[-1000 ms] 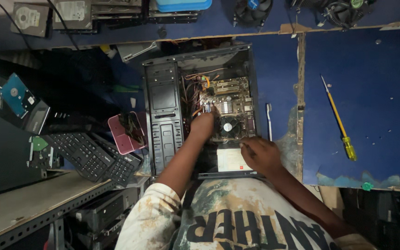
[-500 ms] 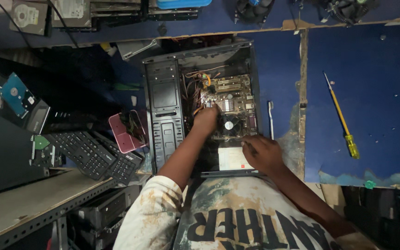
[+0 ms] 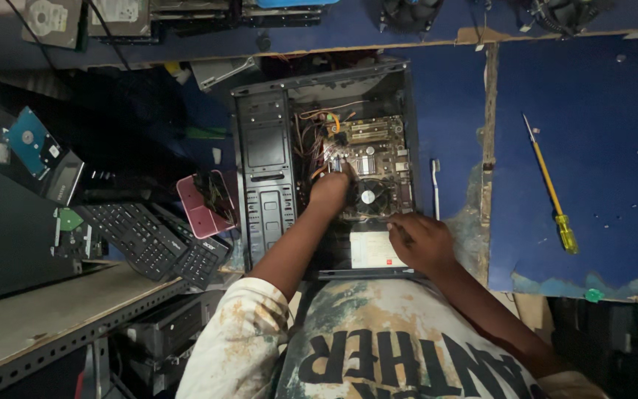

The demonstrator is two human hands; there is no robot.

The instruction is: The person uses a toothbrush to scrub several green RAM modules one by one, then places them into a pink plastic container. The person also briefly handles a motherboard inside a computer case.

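Note:
An open black computer case (image 3: 263, 159) lies on its side on the blue table, with its motherboard (image 3: 375, 140) and round cooling fan (image 3: 368, 197) exposed. My left hand (image 3: 330, 191) reaches inside, fingers pinched at the wires and connectors just left of the fan; what it grips is too small to tell. My right hand (image 3: 421, 240) rests on the case's lower right edge by the grey power supply (image 3: 372, 250), fingers curled, holding nothing that I can see.
A yellow screwdriver (image 3: 549, 186) lies on the blue table (image 3: 592, 148) to the right. A thin white tool (image 3: 436, 188) lies beside the case. A pink tray (image 3: 201, 203), black keyboards (image 3: 145, 236) and hard drives (image 3: 31, 142) crowd the left.
My left hand has shifted slightly up and left inside the case, towards the wires. My right hand stays on the case's lower edge.

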